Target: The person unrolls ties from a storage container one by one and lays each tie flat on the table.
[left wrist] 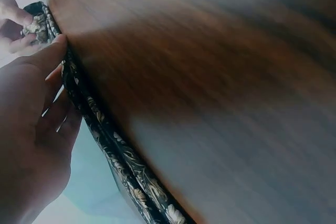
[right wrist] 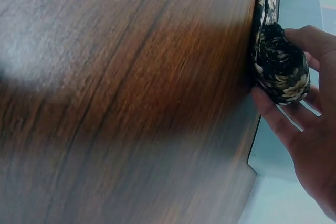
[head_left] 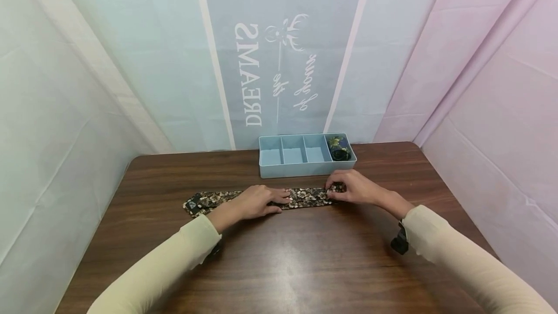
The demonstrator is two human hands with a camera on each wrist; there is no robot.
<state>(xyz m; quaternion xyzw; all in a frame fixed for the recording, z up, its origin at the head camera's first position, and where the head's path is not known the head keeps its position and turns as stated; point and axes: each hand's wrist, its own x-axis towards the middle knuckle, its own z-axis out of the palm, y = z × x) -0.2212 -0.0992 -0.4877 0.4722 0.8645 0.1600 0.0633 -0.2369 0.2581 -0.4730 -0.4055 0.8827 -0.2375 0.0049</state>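
Observation:
A black necktie with cream flowers (head_left: 307, 197) lies lengthwise across the table, its wide tip at the left. At its right end the fabric is wound into a thick roll (right wrist: 281, 69). My right hand (head_left: 355, 188) holds this roll, the thumb on one side and the fingers curled around the other. My left hand (head_left: 257, 201) rests on the flat stretch of the necktie with its fingers extended. Beyond the left hand, the left wrist view shows the folded strip (left wrist: 113, 145) running along the table.
Behind the necktie stands a light blue box (head_left: 285, 170) with several compartments. Its rightmost compartment holds a rolled dark floral necktie (head_left: 339, 149). The brown wooden table (head_left: 279, 265) meets a printed cloth backdrop (head_left: 287, 62) behind, with pale cloth on both sides.

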